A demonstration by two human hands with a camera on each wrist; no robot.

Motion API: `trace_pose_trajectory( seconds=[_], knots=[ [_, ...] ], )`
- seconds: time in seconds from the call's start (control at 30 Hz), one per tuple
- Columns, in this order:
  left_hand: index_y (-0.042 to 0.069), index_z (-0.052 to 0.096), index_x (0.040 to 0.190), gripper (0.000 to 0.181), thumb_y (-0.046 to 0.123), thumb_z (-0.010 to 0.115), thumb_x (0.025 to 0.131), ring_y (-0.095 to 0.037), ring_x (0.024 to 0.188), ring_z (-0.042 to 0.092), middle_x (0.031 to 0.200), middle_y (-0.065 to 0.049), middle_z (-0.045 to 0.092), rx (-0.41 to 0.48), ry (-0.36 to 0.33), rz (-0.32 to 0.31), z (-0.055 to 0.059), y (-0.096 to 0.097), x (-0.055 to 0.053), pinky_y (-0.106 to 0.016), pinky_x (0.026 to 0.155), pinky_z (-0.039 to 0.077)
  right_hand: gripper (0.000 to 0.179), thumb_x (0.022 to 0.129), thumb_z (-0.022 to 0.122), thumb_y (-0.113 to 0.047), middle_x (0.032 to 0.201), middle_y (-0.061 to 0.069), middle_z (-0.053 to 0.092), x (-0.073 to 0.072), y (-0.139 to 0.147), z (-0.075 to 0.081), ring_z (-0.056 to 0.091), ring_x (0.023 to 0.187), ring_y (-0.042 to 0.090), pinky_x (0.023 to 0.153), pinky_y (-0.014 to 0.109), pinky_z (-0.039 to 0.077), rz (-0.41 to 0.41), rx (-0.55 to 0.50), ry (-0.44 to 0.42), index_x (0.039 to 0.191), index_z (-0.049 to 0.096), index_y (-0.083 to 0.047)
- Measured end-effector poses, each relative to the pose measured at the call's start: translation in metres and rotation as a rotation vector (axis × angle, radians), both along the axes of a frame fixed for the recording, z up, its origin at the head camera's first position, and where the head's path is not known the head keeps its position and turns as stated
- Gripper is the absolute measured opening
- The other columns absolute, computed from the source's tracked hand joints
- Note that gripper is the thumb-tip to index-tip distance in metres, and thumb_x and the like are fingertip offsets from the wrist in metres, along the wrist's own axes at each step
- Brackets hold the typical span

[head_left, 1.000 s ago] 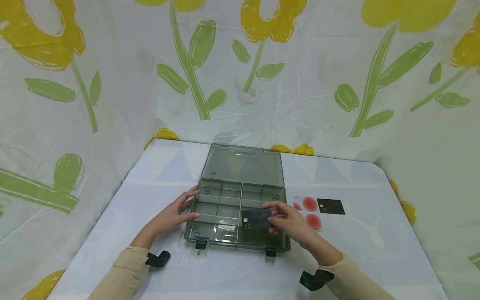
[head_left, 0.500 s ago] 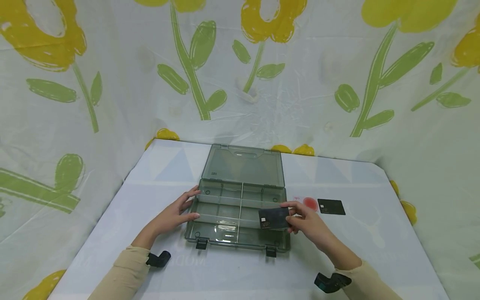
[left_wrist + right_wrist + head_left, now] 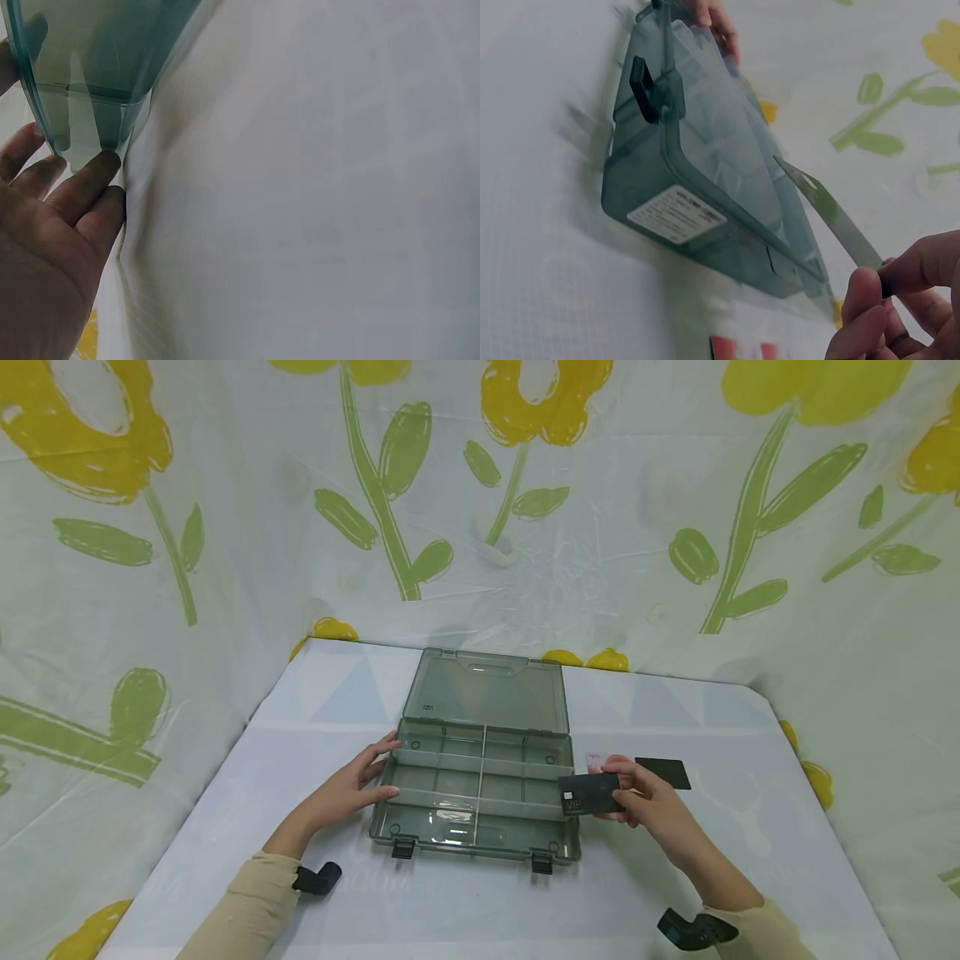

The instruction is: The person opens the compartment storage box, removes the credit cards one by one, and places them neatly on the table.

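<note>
In the head view a grey-green see-through storage box (image 3: 480, 777) lies with its lid thrown back. My left hand (image 3: 352, 787) holds its left side, thumb over the rim; the left wrist view shows the fingers against the outer wall. My right hand (image 3: 652, 797) pinches a dark VIP card (image 3: 588, 795) by its right end, just off the box's right edge. From the right wrist the card (image 3: 840, 225) appears nearly edge-on. Behind that hand lie another black card (image 3: 671, 772) and a pale card with red circles (image 3: 596, 762), both partly hidden.
The lid (image 3: 487, 689) lies back toward the flower-printed curtain (image 3: 585, 543). White dividers (image 3: 442, 760) split the box into several compartments. Two dark latches, one a right latch (image 3: 542, 863), stick out at the front. A white cloth (image 3: 360, 910) covers the table.
My right hand has moved right with the VIP card, from over the box to beyond its right edge, covering the red-circle cards. My left hand and the box have stayed put.
</note>
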State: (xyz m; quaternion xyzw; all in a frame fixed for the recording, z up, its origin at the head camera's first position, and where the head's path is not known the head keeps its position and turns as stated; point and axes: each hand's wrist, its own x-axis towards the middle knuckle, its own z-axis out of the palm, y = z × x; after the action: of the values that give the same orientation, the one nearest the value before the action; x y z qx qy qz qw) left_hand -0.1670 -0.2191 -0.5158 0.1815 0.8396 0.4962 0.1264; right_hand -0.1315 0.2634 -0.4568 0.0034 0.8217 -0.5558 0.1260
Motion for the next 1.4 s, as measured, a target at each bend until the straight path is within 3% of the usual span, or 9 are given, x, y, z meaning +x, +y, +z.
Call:
trace_pose_trajectory(
  seconds=[0.23,0.47,0.87,1.2,1.4],
  knots=[
    [0.013,0.028,0.161,0.081,0.027,0.074,0.096,-0.050,0.145,0.030,0.171,-0.007,0.010,0.013,-0.007,-0.004,0.001,0.000,0.000,-0.062,0.113,0.034,0.044,0.103,0.052,-0.006,0.113,0.019,0.051,0.003,0.022,0.000,0.067,0.081,0.026,0.059,0.031,0.047,-0.033,0.001,0.007,0.146,0.048,-0.001],
    [0.014,0.028,0.161,0.080,0.027,0.073,0.096,-0.050,0.146,0.030,0.171,-0.007,0.010,0.005,-0.006,-0.001,0.000,0.000,0.000,-0.062,0.113,0.034,0.043,0.105,0.051,-0.008,0.113,0.018,0.051,0.005,0.043,-0.004,0.058,0.077,0.020,0.064,0.031,0.051,-0.115,0.043,-0.032,0.147,0.046,-0.003],
    [0.014,0.028,0.161,0.080,0.029,0.073,0.096,-0.050,0.146,0.030,0.171,-0.007,0.009,0.007,-0.007,-0.002,0.000,-0.001,0.000,-0.063,0.113,0.035,0.044,0.108,0.044,-0.014,0.130,0.023,0.041,0.003,0.080,-0.018,0.057,0.088,0.020,0.072,0.029,0.055,-0.191,0.081,-0.118,0.150,0.041,-0.002],
    [0.014,0.028,0.160,0.080,0.027,0.073,0.096,-0.050,0.146,0.029,0.171,-0.006,0.009,0.018,-0.015,-0.004,-0.001,-0.001,-0.001,-0.063,0.113,0.034,0.046,0.107,0.043,-0.015,0.125,0.022,0.045,0.003,0.098,-0.031,0.055,0.081,0.014,0.065,0.028,0.051,-0.255,0.101,-0.162,0.150,0.040,-0.002],
    [0.014,0.028,0.160,0.080,0.028,0.073,0.096,-0.050,0.146,0.029,0.171,-0.006,0.009,0.021,-0.013,-0.005,-0.003,-0.001,-0.001,-0.063,0.113,0.033,0.046,0.107,0.046,-0.017,0.109,0.012,0.049,0.001,0.108,-0.036,0.056,0.078,0.013,0.065,0.028,0.051,-0.263,0.136,-0.171,0.151,0.040,-0.003]
  ],
)
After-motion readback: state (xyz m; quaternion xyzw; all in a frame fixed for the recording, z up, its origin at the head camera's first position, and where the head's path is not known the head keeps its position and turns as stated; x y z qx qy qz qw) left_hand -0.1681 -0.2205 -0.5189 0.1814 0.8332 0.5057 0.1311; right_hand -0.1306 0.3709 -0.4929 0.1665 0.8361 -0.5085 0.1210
